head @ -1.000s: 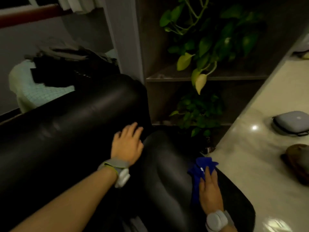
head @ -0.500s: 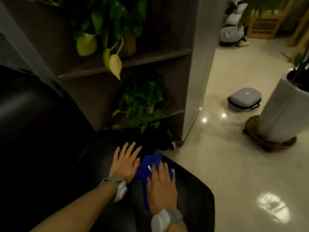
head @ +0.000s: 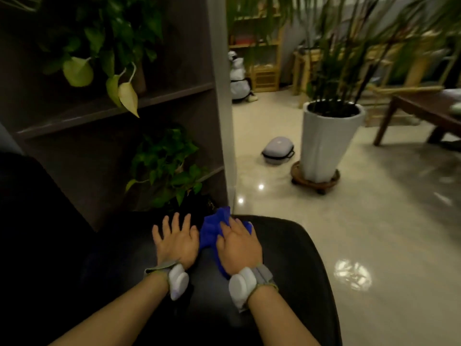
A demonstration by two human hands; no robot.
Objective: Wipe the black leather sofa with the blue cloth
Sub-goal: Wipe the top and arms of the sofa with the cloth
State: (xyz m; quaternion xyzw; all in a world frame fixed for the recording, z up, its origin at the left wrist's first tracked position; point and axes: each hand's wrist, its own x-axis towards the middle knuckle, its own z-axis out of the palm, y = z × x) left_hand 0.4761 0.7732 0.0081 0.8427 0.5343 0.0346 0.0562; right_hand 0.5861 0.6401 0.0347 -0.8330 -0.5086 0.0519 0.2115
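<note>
The right hand's fingers [head: 230, 227] lie nearly straight and flat on the blue cloth [head: 210, 233], pressing it down rather than gripping it; whether the thumb tucks under a fold cannot be told. The right hand [head: 238, 244] covers the cloth's right part, so the palm's weight likely gives the rub its pressure. The left hand [head: 175, 242] lies just left of the cloth, fingers spread and straight, holding nothing, flat on the leather, probably as a brace. The cloth is bunched on the far end of the black leather sofa [head: 287, 258], on its rounded arm, near the dark shelf unit [head: 194, 116] with potted pothos [head: 162, 168]. Beyond, on the glossy floor, a white planter [head: 324, 146] stands on a wheeled wooden base beside a grey case [head: 278, 151].
</note>
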